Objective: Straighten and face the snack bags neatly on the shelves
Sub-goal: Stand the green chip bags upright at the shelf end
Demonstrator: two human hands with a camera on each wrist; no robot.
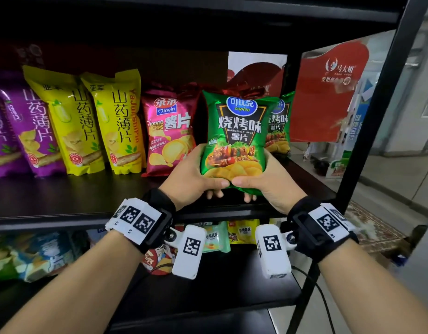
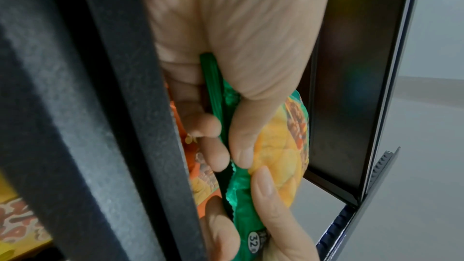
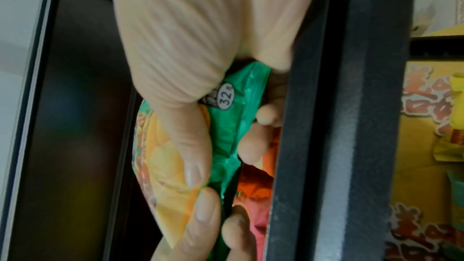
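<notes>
While both hands [image 1: 228, 182] grip it, green bag [image 1: 237, 131] stands upright.

Black shelving [image 1: 63, 201] (patterned rug [image 1: 372, 227] beside)

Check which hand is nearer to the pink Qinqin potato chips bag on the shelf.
Left. The left hand grips the green barbecue chips bag at its lower left corner, right beside the pink Qinqin bag. The right hand holds the opposite corner, farther away.

Bare shelf board [image 1: 63, 196] before the bag row [image 1: 92, 121]; black upright post [image 1: 377, 116] close on the right.
</notes>
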